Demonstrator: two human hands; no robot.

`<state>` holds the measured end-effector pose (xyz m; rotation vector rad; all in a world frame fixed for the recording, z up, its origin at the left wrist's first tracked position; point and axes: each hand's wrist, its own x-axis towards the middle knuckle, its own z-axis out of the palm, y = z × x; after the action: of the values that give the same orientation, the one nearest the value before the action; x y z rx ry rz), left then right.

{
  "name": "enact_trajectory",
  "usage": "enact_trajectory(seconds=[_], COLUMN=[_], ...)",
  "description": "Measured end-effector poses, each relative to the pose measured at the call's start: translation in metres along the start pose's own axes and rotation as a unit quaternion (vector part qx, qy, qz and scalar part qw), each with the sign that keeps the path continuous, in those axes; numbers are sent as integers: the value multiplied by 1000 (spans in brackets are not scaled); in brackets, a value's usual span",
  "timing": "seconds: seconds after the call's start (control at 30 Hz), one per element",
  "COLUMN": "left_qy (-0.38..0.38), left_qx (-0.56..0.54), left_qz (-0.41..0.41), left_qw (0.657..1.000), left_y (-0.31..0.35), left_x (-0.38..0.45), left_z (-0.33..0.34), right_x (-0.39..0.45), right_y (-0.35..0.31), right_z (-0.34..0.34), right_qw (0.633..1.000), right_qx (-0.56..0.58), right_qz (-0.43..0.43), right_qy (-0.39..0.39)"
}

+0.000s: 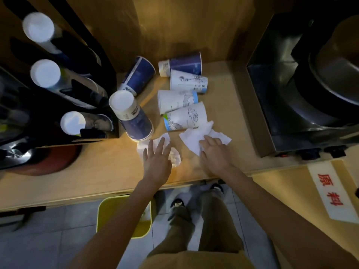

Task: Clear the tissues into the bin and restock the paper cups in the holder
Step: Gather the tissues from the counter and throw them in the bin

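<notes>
Two white tissues lie near the counter's front edge. My left hand [157, 159] rests flat, fingers spread, on the crumpled left tissue [174, 159]. My right hand [213, 152] presses on the flatter right tissue [191, 137], fingers curled at its edge. Several paper cups lie behind them: white ones [177, 100] on their sides, a blue one [181, 66] lying down, and an upside-down blue cup [132, 115]. The black cup holder [58, 90] at left carries stacks of cups. A yellow bin [104, 214] stands on the floor under the counter edge, with white paper inside.
A large steel appliance [303, 90] fills the counter's right side. A white sign with red characters [330, 193] lies at the front right. A dark red round object [52, 162] sits below the holder. My feet [196, 197] stand on grey tiles beside the bin.
</notes>
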<state>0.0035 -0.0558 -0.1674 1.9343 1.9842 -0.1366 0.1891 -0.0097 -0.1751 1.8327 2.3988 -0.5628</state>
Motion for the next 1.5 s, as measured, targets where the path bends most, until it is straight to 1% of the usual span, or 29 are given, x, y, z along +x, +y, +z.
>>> enact_trajectory(seconds=[0.1, 0.23, 0.3, 0.33, 0.4, 0.47, 0.57, 0.67, 0.7, 0.73, 0.77, 0.8, 0.87, 0.93, 1.03, 1.13, 1.17, 1.2, 1.23, 1.37, 1.5], left_qy=[-41, -56, -34, -15, 33, 85, 94, 95, 97, 100, 104, 110, 133, 148, 186, 216, 220, 220, 217, 188, 188], left_qx=[3, -15, -28, -36, -59, -88, -130, -212, -227, -243, -258, -275, -308, -333, -376, -407, -415, -420, -418, -397, -385], left_qz=[-31, -60, -67, -74, -67, -71, -104, -173, -191, -206, -223, -241, -280, -337, -413, -498, -511, -520, -525, -535, -570], left_qw=[999, 996, 997, 997, 995, 990, 981, 957, 950, 943, 934, 925, 899, 868, 808, 735, 720, 710, 709, 722, 701], left_y=[-1, -2, -3, -4, -3, -3, 0, 1, -1, -3, -5, -7, -11, -15, -22, -34, -40, -46, -53, -84, -117], left_x=[-2, -9, -13, -15, -20, -27, -44, -59, -65, -70, -77, -84, -101, -118, -143, -167, -175, -181, -186, -196, -199], left_z=[17, 31, 35, 37, 34, 34, 34, 33, 33, 34, 33, 32, 31, 30, 35, 53, 62, 73, 83, 121, 157], right_x=[2, 0, -4, -5, -9, -5, -4, -3, -1, 1, 1, 2, -1, -5, -16, -26, -32, -36, -39, -43, -28], right_y=[-1, 3, 2, 3, 2, 3, -4, -17, -23, -26, -33, -40, -58, -80, -117, -146, -153, -159, -163, -180, -200], right_z=[12, 15, 19, 22, 25, 27, 25, 27, 27, 31, 32, 33, 36, 33, 36, 54, 63, 74, 86, 133, 190], right_qw=[1000, 998, 997, 997, 996, 991, 985, 971, 969, 966, 962, 956, 938, 926, 898, 874, 867, 859, 854, 852, 832], right_qx=[-9, -9, -14, -27, -33, -57, -40, -66, -47, -3, 48, 91, 125, 133, 161, 162, 149, 130, 111, 90, 35], right_qz=[11, -29, -41, -49, -75, -120, -164, -226, -241, -256, -267, -269, -294, -315, -377, -402, -408, -416, -420, -412, -391], right_qy=[-20, -55, -64, -54, -32, -22, -23, -43, -31, -22, -35, -72, -135, -162, -161, -219, -245, -268, -286, -311, -392])
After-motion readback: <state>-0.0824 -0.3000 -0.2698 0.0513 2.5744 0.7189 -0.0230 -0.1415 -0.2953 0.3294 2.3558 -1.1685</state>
